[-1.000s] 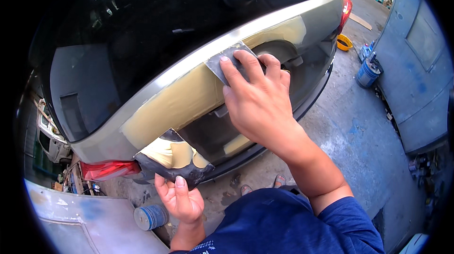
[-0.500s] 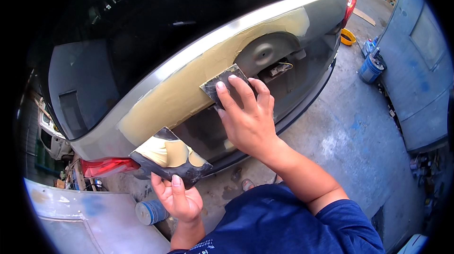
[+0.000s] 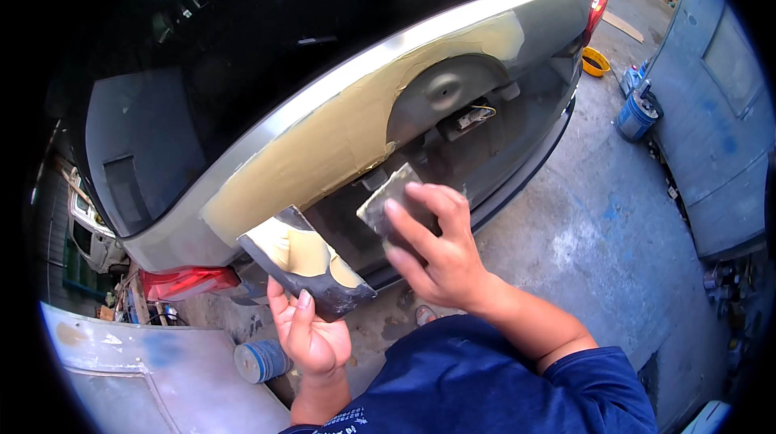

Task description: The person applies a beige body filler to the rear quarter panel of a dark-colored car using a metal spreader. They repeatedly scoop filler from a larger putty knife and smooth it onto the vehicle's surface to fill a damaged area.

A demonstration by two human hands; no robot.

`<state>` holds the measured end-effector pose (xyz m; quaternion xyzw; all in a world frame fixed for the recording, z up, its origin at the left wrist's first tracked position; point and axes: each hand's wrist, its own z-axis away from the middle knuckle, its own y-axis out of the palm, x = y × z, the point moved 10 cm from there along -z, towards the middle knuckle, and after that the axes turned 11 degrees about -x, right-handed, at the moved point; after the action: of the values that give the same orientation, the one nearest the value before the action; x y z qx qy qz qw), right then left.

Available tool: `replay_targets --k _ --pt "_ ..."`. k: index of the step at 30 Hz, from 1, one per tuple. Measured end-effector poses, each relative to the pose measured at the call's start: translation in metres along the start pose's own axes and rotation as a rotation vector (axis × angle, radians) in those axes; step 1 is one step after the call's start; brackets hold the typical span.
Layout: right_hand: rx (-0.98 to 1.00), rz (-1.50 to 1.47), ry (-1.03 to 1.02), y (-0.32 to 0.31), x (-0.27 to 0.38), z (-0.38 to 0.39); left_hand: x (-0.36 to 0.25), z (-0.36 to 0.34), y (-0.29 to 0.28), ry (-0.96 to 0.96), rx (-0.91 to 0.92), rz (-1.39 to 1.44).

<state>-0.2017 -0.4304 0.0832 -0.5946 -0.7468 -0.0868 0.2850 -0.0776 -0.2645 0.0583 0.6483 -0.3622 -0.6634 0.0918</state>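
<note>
Down off the tan filler (image 3: pixel 303 155) comes the right hand (image 3: pixel 444 254), dark spreader (image 3: pixel 390 206) pinched, as the left hand (image 3: pixel 314 341) grips the loaded board (image 3: pixel 327 294), best kept level and steady.

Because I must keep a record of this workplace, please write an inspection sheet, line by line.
Surface: car tailgate, broad cream patch.
Job's things: dark board with cream paste; small dark spreader.
Clutter: yellow basin, blue bucket at right; second bucket at left.
Hands: left hand holds the board; right hand holds the spreader, off the patch.
Cables: thin yellow wire on the tailgate.
Surroundings: concrete floor, grey-blue panels at both sides.
</note>
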Motion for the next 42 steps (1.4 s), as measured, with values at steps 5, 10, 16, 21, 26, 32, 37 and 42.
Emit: replay_targets --k 5,10,16,21,26,32,37,42 --pt "0.360 -0.960 0.176 0.006 0.023 0.022 0.010 0.005 0.016 -0.060 0.010 0.077" --pt "0.159 -0.007 -0.090 -0.005 -0.005 -0.009 -0.014 0.000 0.027 0.081 0.114 0.059" --pt "-0.066 0.479 -0.092 -0.017 -0.012 -0.083 -0.012 0.002 0.021 0.060 0.082 0.060" --pt "-0.045 0.552 -0.091 -0.007 -0.003 -0.104 -0.012 0.000 0.006 0.066 -0.011 0.054" --pt "-0.009 0.611 -0.071 0.004 0.002 -0.108 -0.013 -0.002 -0.003 0.070 -0.023 0.056" --pt "0.005 0.565 -0.087 0.015 0.018 -0.094 -0.013 -0.004 -0.010 0.069 -0.038 0.047" --pt "-0.006 0.513 -0.096 0.024 0.014 -0.072 -0.011 -0.006 -0.011 0.064 -0.006 0.041" --pt "-0.017 0.442 -0.105 0.037 -0.003 -0.038 -0.011 -0.006 -0.010 0.067 0.029 0.020"
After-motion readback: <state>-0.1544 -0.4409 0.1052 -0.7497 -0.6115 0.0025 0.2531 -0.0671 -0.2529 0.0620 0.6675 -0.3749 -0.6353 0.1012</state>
